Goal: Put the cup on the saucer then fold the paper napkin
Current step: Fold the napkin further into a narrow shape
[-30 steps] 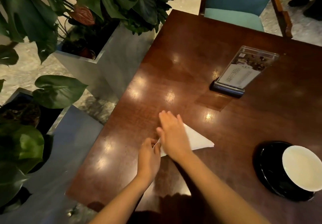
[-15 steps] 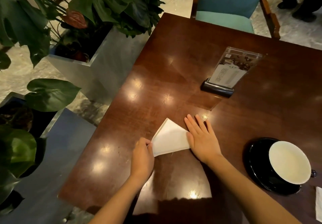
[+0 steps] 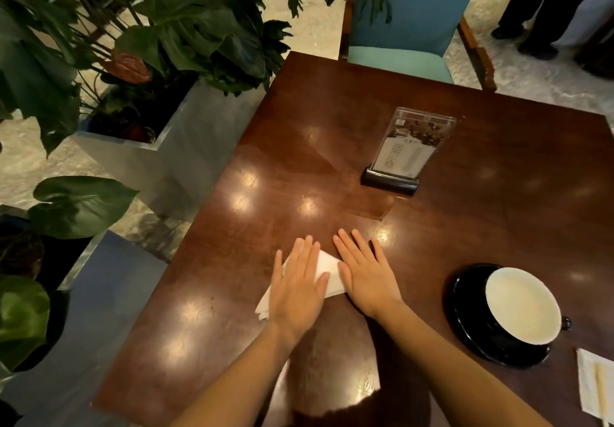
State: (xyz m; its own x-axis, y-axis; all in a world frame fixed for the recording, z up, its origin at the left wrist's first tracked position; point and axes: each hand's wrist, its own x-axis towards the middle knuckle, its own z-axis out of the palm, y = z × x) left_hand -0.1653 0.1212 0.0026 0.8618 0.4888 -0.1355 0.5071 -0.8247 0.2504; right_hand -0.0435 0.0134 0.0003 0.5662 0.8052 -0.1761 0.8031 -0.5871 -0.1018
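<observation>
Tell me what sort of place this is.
Likely a cafe or hotel lounge: a menu stand on a polished table, cup on saucer, big planters alongside.

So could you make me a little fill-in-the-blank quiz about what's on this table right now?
1. The white cup sits on a ____ saucer.
2. The left hand lies flat on the white ____.
3. The menu stand stands ____ from the person than the right hand does.

Missing words: black; napkin; farther
</observation>
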